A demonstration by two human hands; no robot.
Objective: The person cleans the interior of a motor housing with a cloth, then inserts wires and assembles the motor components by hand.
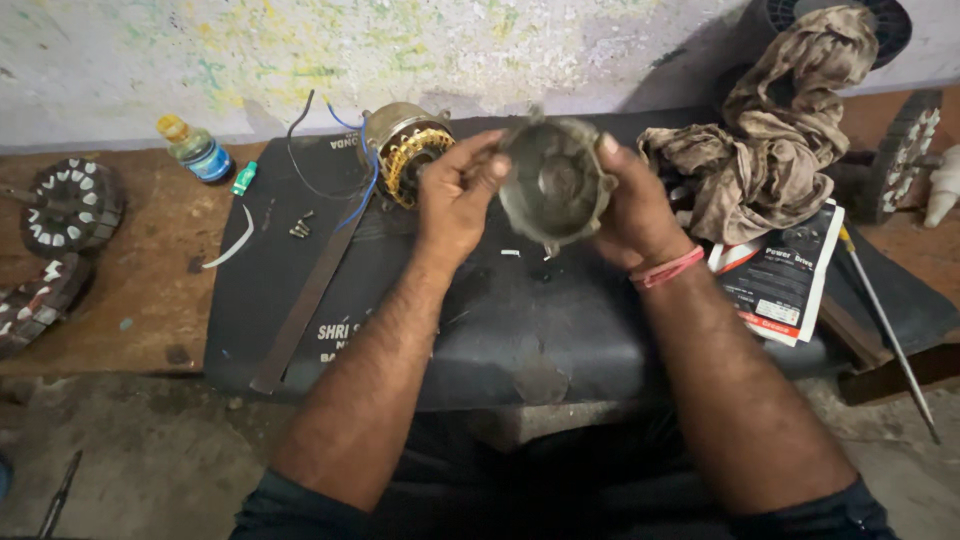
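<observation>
The right hand [640,205] hides the cover's [555,185] far rim. The rag [770,140] hides most of the spool [885,20], which the top edge cuts. The left edge cuts a stator [30,300].

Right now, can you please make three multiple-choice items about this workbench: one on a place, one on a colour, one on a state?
1. Where is the motor coil?
A. left of the metal cover
B. on the cloth
C. on the floor

2. What colour is the band on the right wrist?
A. green
B. pink-red
C. black

3. How is the metal cover held?
A. by both hands
B. by one hand
C. lying free

Answers: 1 A, it sits behind the left hand. 2 B, plainly pink-red. 3 A, the right hand grips it too.
</observation>
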